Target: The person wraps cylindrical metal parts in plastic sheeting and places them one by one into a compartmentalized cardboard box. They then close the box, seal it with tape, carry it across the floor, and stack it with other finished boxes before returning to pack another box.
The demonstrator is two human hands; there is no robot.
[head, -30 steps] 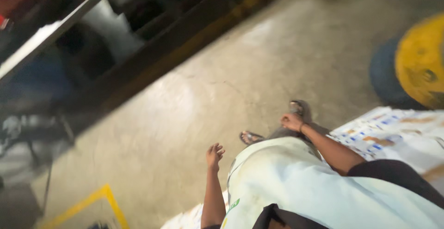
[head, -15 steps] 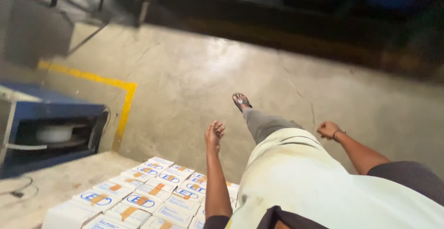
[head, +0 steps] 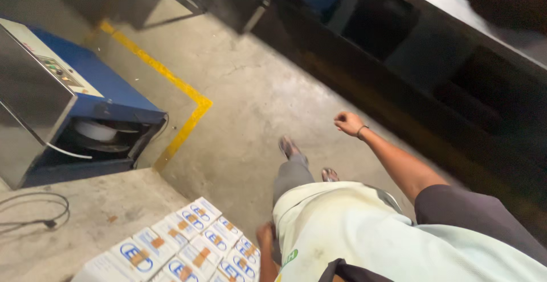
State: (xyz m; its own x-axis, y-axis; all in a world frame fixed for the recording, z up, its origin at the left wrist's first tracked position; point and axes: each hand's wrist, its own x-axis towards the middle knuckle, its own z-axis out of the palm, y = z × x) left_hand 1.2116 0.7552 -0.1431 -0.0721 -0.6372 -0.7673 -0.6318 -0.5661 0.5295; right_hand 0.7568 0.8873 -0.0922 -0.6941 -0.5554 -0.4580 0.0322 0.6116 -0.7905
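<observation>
Beside the stacked boxes (head: pixel 188 242), left hand (head: pixel 264 237) low at the hip, mostly hidden, grip impossible to tell, nearer of the two. Right hand (head: pixel 348 123) loosely curled, empty, well apart over bare floor (head: pixel 250 105). Boxes' rows slanting toward blue machine (head: pixel 74 105).

Factory floor: strapping machine (head: pixel 68 111), stacked cartons (head: pixel 176 248).

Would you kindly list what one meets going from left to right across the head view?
Blue and grey metal machine → stack of white cardboard boxes → left hand → right hand → long dark metal frame.
</observation>
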